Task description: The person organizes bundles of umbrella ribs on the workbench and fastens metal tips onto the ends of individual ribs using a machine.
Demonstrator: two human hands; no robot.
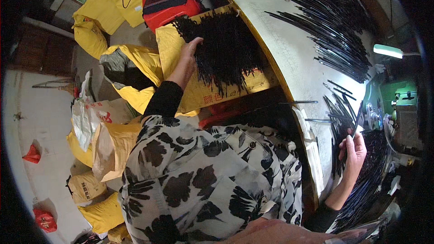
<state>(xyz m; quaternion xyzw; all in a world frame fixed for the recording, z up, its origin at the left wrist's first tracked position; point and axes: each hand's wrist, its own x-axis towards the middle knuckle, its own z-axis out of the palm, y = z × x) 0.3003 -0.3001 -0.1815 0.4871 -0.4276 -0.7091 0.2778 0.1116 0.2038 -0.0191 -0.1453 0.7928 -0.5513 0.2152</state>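
At the upper middle, my left hand (pixel 191 50) is at the near left edge of a thick heap of thin black strips (pixel 228 45). Its thumb shows, but its other fingers are hidden against the dark heap, so I cannot tell whether they grip any strips. The heap lies on a yellow printed sack (pixel 199 92). Over the white tabletop at the right, my right hand (pixel 355 148) is closed in a pinch on one slim black strip (pixel 358 117), which points away from me. Loose black strips (pixel 340 108) lie scattered just beside this hand.
More black strips (pixel 332 27) spread over the far part of the white tabletop (pixel 266 13). A green machine (pixel 403 97) and a lit lamp (pixel 388 51) stand at the right. Several yellow sacks (pixel 101 11), a red bag (pixel 174 11) and an opened paper sack (pixel 113 147) crowd the left.
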